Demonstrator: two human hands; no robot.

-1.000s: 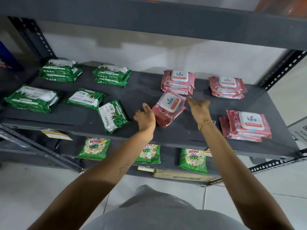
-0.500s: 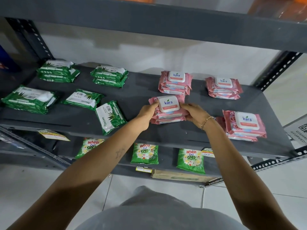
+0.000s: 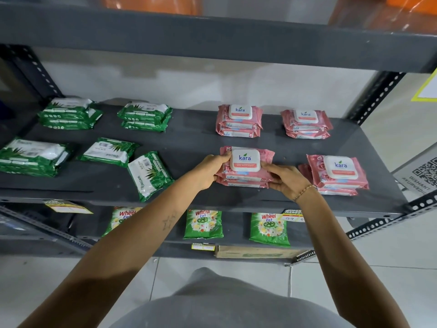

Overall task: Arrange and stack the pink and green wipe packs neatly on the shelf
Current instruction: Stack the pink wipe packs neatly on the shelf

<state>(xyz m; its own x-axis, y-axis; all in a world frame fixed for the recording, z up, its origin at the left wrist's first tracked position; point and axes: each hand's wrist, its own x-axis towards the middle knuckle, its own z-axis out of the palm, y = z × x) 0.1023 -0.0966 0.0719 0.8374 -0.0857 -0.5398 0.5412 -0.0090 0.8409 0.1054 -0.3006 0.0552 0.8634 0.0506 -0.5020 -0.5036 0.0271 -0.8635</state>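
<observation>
Both bare arms reach forward and converge. The left hand (image 3: 209, 171) has its grip curled inward, thumb on top and fingers tucked below. The right hand (image 3: 287, 179) mirrors it, fingers bent and pinching toward the left, a thin beaded bracelet (image 3: 305, 191) at its wrist.

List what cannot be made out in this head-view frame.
- Front middle pink stack: its two ends are covered by the left hand and right hand.
- Top-shelf orange items: cut off by the frame's upper edge and blurred.
- Price tag on the shelf edge: figures too small, partly behind the right forearm.
- Leftmost Wheel packet: lower part hidden by the left forearm.
</observation>
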